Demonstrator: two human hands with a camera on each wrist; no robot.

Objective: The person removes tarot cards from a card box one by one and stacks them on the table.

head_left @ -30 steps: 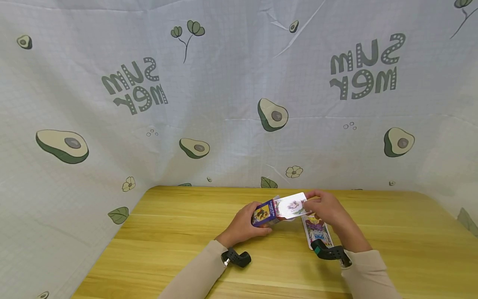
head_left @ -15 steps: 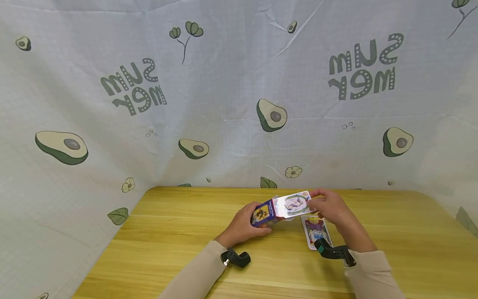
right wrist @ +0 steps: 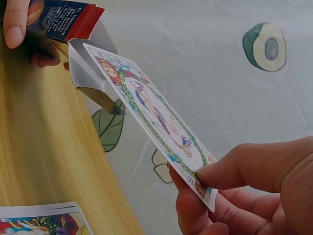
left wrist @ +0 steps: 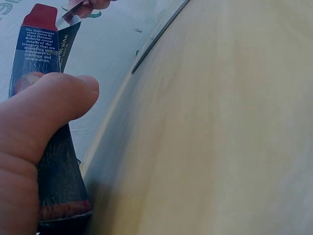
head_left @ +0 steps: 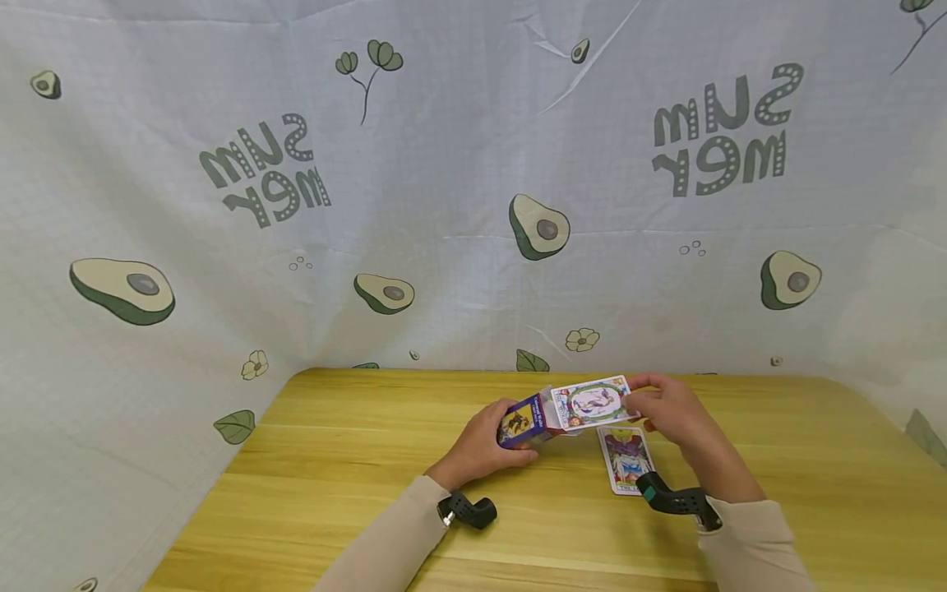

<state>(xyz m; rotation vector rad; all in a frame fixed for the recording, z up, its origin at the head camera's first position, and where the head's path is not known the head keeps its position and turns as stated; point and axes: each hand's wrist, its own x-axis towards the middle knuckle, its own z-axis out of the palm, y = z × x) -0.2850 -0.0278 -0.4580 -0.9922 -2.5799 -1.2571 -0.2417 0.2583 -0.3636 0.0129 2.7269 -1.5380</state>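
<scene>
My left hand grips a purple card box with its open end towards the right. In the left wrist view, the thumb presses along the printed side of the box. With thumb and fingers, my right hand pinches one corner of a tarot card. It is picture side up and tilted, its far end just outside the box's mouth and spread flaps. Below the right hand, a face-up tarot card lies on the table; in the right wrist view a second edge shows under it.
The wooden table ends at a back edge close behind the hands. A pale curtain printed with avocados hangs behind it and along the sides. A black camera band is on each wrist.
My right hand has moved to the right and drawn the tarot card out of the box. More of the card on the table shows. The left hand and box stay nearly still.
</scene>
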